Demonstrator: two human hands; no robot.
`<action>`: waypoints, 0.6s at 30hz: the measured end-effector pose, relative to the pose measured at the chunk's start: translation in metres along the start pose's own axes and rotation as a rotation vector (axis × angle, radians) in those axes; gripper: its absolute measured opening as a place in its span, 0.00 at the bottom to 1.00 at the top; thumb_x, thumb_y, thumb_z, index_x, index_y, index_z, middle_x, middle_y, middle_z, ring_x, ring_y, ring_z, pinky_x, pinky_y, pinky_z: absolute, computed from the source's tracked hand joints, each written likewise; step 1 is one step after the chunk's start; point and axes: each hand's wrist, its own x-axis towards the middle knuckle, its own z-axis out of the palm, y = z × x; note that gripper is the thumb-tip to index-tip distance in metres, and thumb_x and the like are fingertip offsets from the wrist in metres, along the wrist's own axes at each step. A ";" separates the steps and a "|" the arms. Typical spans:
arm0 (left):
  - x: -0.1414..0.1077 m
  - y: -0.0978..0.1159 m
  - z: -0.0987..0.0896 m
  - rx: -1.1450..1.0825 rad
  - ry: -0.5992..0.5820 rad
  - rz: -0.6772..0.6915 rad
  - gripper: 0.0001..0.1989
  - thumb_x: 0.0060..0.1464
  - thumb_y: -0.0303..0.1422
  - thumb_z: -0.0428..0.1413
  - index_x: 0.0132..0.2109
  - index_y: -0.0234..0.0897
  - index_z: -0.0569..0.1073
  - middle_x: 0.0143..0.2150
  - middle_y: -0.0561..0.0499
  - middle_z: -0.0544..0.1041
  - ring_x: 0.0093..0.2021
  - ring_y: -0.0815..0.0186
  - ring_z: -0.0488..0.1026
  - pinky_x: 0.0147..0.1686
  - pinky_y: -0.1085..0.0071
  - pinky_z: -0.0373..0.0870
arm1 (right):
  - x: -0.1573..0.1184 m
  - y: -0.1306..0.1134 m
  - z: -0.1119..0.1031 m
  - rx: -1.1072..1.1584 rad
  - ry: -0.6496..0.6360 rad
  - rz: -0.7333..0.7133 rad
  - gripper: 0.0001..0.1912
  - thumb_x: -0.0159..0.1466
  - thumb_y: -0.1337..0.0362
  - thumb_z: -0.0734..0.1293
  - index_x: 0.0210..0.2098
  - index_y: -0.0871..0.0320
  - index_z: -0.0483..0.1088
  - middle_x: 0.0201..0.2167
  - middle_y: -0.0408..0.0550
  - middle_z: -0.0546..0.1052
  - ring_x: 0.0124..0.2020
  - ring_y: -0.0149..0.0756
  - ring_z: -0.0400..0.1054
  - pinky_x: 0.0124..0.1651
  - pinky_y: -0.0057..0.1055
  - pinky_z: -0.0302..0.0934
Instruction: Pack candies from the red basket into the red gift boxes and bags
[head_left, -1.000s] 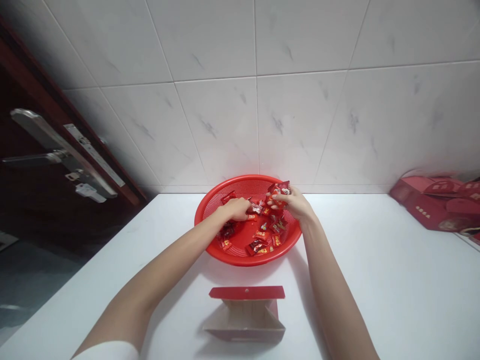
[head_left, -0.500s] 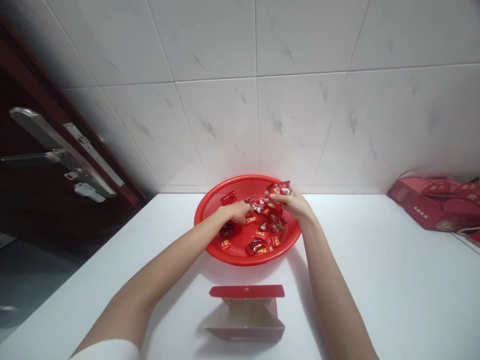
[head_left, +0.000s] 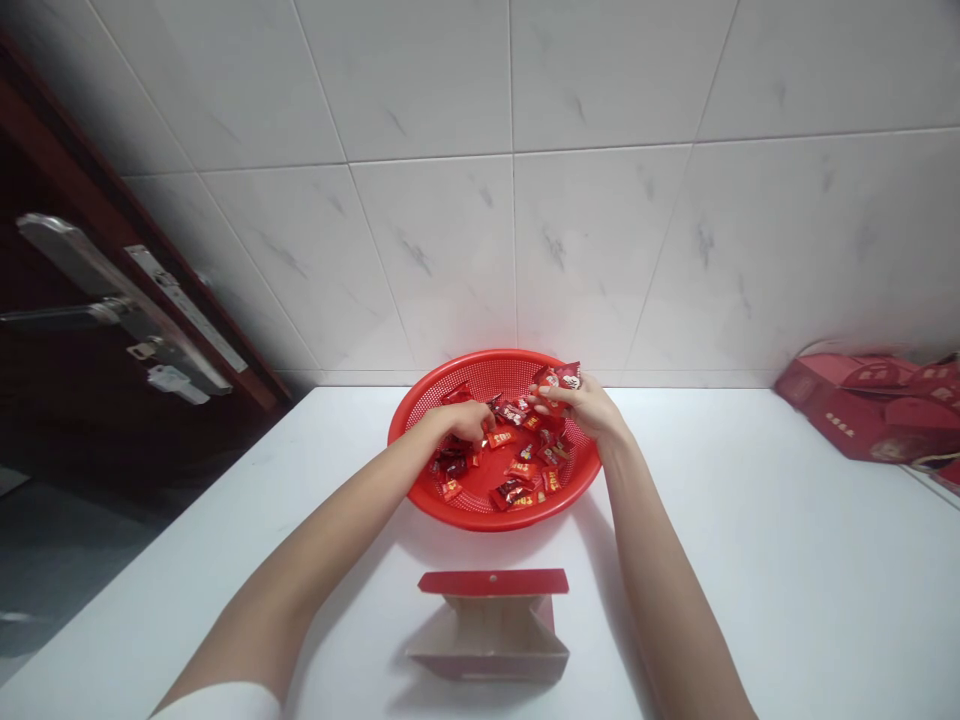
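A red plastic basket [head_left: 405, 420] with a mesh wall holds several small wrapped candies [head_left: 523, 468] in red, orange and dark wrappers. Inside it, toward the left, is my left hand [head_left: 469, 422], its fingers bent down and drawn together among the candies. What those fingers hold, if anything, is hidden. Over the basket's right rim, my right hand [head_left: 589, 408] is closed on a small bunch of red candy packets [head_left: 556, 385]. Nearer to me stands a small red paper box [head_left: 491, 665], its top open and its red flap raised toward the basket.
The white table [head_left: 750, 540] meets a tiled wall [head_left: 600, 250] behind the basket. Several red paper boxes [head_left: 847, 410] sit at the far right. At the left is a dark door [head_left: 60, 390] with a metal handle and keys in the lock.
My left hand has shifted slightly left within the basket, uncovering an orange candy near the middle. My right hand and its packets have hardly moved.
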 end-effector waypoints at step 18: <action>-0.006 -0.005 -0.013 -0.929 0.366 0.466 0.19 0.44 0.41 0.66 0.41 0.32 0.80 0.39 0.45 0.82 0.39 0.62 0.76 0.44 0.64 0.71 | 0.003 0.000 -0.002 -0.036 0.009 0.007 0.18 0.42 0.70 0.80 0.29 0.59 0.72 0.26 0.44 0.78 0.29 0.36 0.76 0.34 0.31 0.76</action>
